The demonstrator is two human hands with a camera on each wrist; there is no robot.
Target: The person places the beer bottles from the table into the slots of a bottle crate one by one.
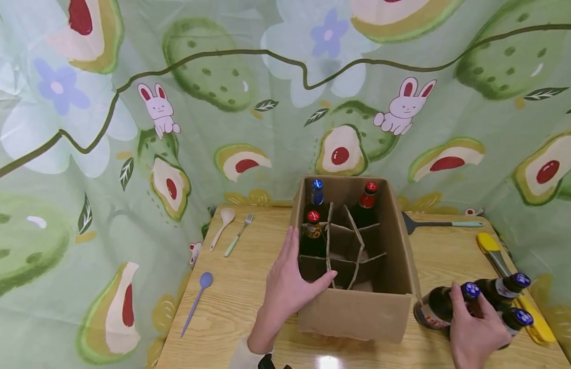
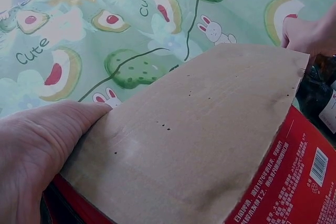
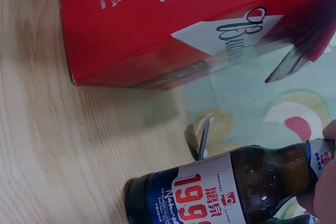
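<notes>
1. While the left hand (image 1: pixel 287 284) steadies the cardboard box (image 1: pixel 359 312), palm flat on the left wall and thumb hooked over the rim into the front-left cell, the right hand (image 1: pixel 476 333) closes round the neck of a blue-capped beer bottle (image 1: pixel 444 306) lying on the wooden table (image 1: pixel 239 307) just right of the box.
2. Step in hand, as judged: picking up the next bottle for loading into the box. The fingers curl over the neck; whether the bottle has left the table cannot be told.
3. Next move, as judged: the bottle needs turning upright, base down, and lowering into an open cell without catching the cardboard dividers (image 1: pixel 354 246), which lean somewhat.
4. Box contents: six cells. The back-left cell holds a blue-capped bottle (image 1: pixel 317 192), the back-right cell a red-capped bottle (image 1: pixel 368 197), the middle-left cell another red-capped bottle (image 1: pixel 312 233). The other three cells show no bottle.
5. Waiting stock: two more blue-capped bottles (image 1: pixel 509 287) lie beside the gripped one, touching it.
6. Also on the table: a beige spoon (image 1: pixel 222 225), a fork (image 1: pixel 239 234), a purple spoon (image 1: pixel 198 300), a spatula (image 1: pixel 440 224) behind the box, and yellow tongs (image 1: pixel 493 253).
</notes>
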